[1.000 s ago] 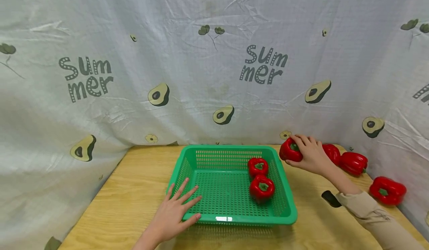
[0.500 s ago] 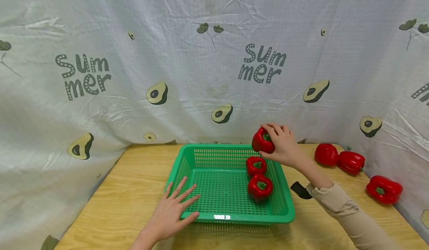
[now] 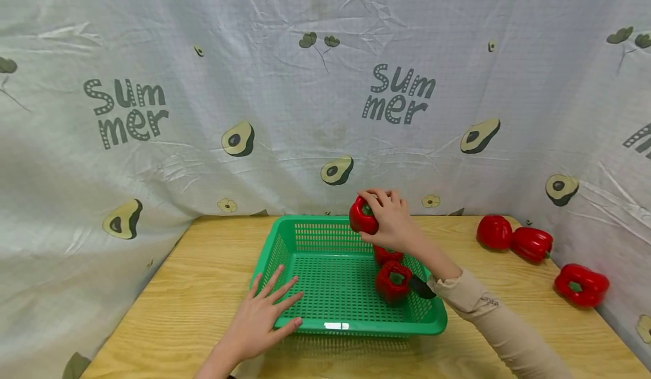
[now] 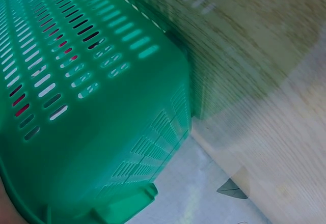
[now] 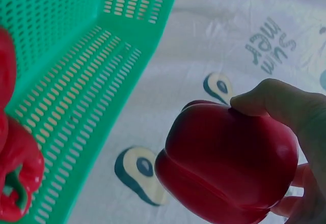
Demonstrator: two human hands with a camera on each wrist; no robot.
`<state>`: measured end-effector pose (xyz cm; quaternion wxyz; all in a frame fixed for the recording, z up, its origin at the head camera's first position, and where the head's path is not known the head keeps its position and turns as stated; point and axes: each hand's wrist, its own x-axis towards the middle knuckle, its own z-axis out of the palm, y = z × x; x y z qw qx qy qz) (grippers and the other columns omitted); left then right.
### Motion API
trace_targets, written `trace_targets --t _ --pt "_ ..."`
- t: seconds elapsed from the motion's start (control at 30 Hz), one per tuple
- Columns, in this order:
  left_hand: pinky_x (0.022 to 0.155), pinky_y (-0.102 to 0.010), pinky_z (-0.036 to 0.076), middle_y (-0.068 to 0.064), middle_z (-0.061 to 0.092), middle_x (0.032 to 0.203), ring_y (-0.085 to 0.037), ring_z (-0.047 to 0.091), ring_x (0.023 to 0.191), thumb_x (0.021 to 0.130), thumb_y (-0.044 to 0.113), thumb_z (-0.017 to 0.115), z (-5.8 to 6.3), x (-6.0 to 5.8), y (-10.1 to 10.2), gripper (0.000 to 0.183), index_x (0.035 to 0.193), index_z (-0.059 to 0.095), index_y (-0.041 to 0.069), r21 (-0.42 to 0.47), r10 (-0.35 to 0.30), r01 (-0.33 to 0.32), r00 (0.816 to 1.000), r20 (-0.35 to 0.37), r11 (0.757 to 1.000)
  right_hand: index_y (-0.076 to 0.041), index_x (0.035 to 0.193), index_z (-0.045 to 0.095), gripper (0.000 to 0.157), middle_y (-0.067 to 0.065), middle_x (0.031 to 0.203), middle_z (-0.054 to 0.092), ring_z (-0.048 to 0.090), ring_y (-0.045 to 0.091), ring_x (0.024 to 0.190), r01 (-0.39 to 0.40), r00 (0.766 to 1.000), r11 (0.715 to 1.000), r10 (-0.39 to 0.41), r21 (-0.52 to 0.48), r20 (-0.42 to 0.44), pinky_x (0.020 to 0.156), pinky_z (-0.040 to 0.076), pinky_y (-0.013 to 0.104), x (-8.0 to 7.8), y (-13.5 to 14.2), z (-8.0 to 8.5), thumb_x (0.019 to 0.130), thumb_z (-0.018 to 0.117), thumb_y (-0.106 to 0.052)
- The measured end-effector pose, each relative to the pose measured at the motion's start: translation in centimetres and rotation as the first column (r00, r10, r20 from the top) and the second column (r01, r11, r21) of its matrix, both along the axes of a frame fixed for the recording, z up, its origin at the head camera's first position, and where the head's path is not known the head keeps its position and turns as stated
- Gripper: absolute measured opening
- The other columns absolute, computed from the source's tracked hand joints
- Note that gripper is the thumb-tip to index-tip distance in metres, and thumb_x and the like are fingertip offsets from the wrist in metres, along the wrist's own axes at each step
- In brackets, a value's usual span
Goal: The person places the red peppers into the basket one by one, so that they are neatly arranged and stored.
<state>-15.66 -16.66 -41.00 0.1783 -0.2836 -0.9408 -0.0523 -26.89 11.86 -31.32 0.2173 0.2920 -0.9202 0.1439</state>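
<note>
My right hand grips a red bell pepper above the back wall of the green plastic basket. The right wrist view has this bell pepper large, with the thumb on one side and fingers behind it. In the basket's right half sit two more red bell peppers: the front bell pepper shows its green stem, and the back bell pepper is partly covered by my right hand. My left hand lies spread over the basket's front left corner, its fingers straight.
Three red bell peppers rest on the wooden table at the right: a far bell pepper, a bell pepper beside it, and a nearer bell pepper. A printed curtain hangs behind the table and along its sides.
My right hand has carried the bell pepper leftward, from beside the basket's right back corner to over its back wall. My left hand has stayed at the front left corner.
</note>
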Motion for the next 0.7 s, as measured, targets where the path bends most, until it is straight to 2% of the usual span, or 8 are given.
trace_targets --t 0.2,0.37,0.5,0.7 --pt "0.101 -0.06 0.021 0.004 0.043 0.138 -0.028 0.023 0.136 0.082 0.047 0.054 -0.1 0.1 0.1 0.043 0.12 0.058 0.027 0.014 -0.004 0.004 1.0 0.005 1.0 -0.013 0.131 0.041 0.075 0.009 0.127 0.046 0.04 0.031 0.107 -0.048 0.999 0.996 0.049 0.08 -0.01 0.078 0.037 0.05 -0.4 -1.6 -1.1 0.068 0.072 -0.037" --pt "0.101 -0.06 0.021 0.004 0.044 0.138 -0.029 0.024 0.135 0.083 0.049 0.052 -0.1 0.1 0.0 0.043 0.119 0.058 0.027 0.014 -0.004 0.004 1.0 0.011 1.0 -0.013 0.129 0.043 0.073 0.007 0.123 0.049 0.043 0.027 0.105 -0.058 0.997 0.987 0.065 0.15 -0.038 0.077 0.037 0.049 -1.0 -2.6 -2.2 0.068 0.071 -0.041" --pt "0.102 -0.06 0.02 0.004 0.043 0.137 -0.029 0.023 0.136 0.084 0.051 0.049 0.0 0.0 0.0 0.044 0.119 0.058 0.027 0.018 -0.002 0.002 1.0 0.008 1.0 -0.011 0.126 0.045 0.071 0.008 0.119 0.051 0.045 0.026 0.103 -0.034 0.999 0.981 0.041 0.19 -0.035 0.076 0.036 0.049 -1.6 -3.0 -2.8 0.068 0.071 -0.043" --pt "0.102 -0.059 0.02 0.005 0.043 0.138 -0.027 0.021 0.137 0.083 0.05 0.052 0.1 0.0 0.0 0.044 0.12 0.058 0.027 0.021 0.001 -0.001 1.0 0.004 1.0 -0.008 0.122 0.044 0.071 0.01 0.114 0.05 0.045 0.028 0.101 0.028 1.0 0.966 -0.029 0.257 -0.001 0.076 0.034 0.049 -2.3 -3.3 -3.8 0.069 0.07 -0.047"
